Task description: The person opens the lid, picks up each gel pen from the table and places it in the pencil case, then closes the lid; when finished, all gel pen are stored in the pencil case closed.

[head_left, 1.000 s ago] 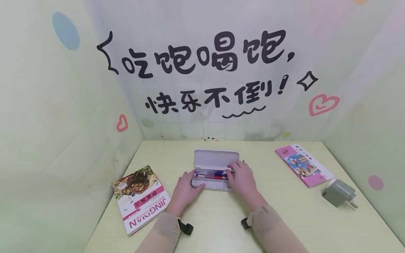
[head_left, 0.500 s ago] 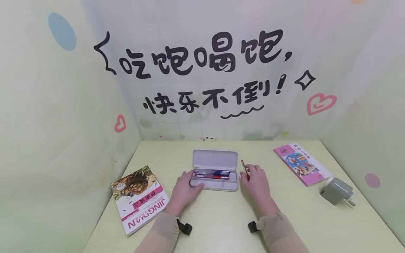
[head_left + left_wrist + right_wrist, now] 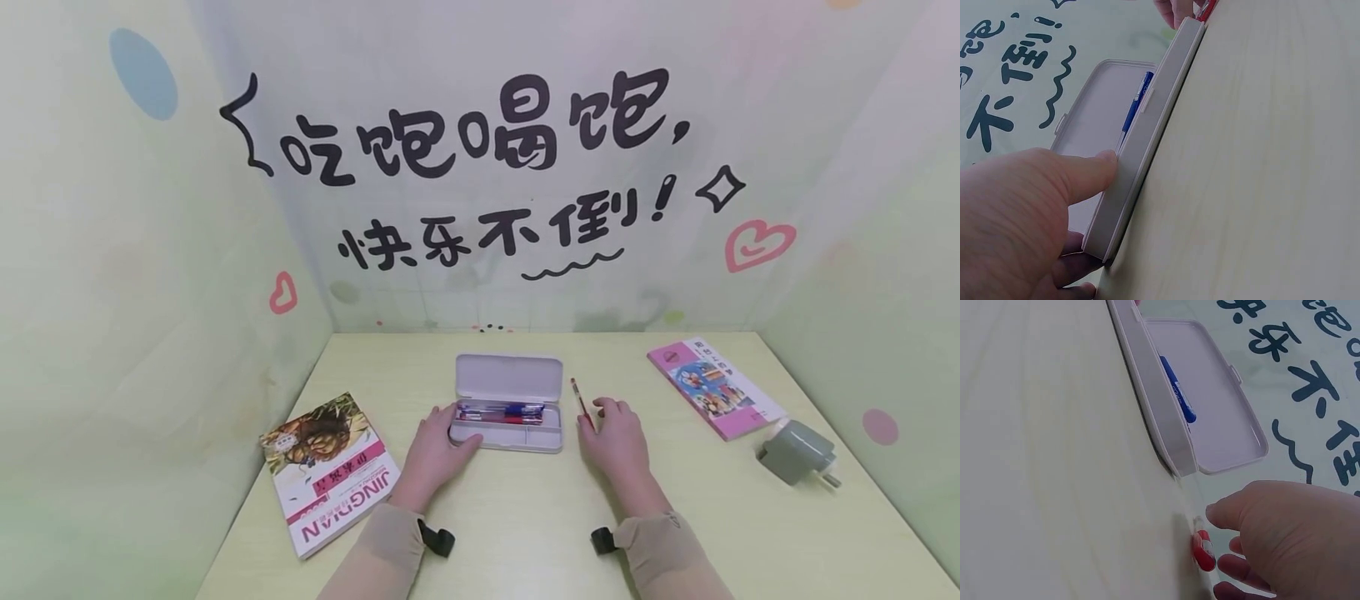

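Note:
An open light-purple pencil case [image 3: 508, 379] lies on the table, its lid raised at the back. Inside are several pens, among them a blue pen [image 3: 1138, 103] and one with a red grip. My left hand [image 3: 437, 446] holds the case's left end, thumb [image 3: 1094, 175] on the front wall and fingers around the end. Just right of the case a red pen [image 3: 577, 396] lies on the table. Beside its red end is my right hand [image 3: 615, 442], fingers loosely bent; in the right wrist view the thumb stands apart from the pen [image 3: 1204, 550].
At the left lies a book [image 3: 330, 475] with a pink band on its cover. A pink-and-white booklet [image 3: 716, 387] is at the back right, with a grey-green device with a metal shaft [image 3: 798, 454] in front of it. Printed walls enclose the table.
My right hand has moved out of the pencil case to the right with a red pen, then loosened its fingers from it at the table. The left hand stays on the case.

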`<action>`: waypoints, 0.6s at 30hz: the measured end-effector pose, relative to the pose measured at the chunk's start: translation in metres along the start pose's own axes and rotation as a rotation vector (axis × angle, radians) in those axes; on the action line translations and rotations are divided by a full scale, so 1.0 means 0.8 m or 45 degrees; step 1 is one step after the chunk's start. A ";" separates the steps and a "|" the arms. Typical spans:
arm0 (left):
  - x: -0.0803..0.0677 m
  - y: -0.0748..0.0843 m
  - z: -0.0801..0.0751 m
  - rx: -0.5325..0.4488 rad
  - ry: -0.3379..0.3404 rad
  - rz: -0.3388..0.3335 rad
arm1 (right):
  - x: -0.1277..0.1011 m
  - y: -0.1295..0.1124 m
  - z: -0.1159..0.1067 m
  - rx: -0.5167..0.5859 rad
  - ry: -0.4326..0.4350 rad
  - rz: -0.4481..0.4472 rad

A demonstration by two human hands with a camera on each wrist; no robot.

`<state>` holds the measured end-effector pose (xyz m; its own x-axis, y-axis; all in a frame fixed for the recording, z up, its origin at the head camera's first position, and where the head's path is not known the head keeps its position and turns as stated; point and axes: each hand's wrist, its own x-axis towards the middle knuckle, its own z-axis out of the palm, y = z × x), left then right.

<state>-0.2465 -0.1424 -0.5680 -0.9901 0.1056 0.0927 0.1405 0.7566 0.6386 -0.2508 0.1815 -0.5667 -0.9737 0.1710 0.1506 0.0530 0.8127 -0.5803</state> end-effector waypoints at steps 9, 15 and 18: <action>0.002 -0.001 0.000 0.003 -0.004 -0.009 | 0.001 0.004 0.000 -0.046 -0.050 0.027; 0.001 -0.001 0.000 -0.001 0.002 -0.003 | 0.001 0.005 0.000 -0.061 -0.058 0.030; 0.001 0.000 -0.001 -0.013 0.004 -0.004 | 0.001 0.006 0.000 -0.075 -0.054 0.021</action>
<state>-0.2470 -0.1428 -0.5673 -0.9906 0.1010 0.0927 0.1370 0.7504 0.6466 -0.2512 0.1855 -0.5690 -0.9811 0.1615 0.1066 0.0806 0.8417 -0.5339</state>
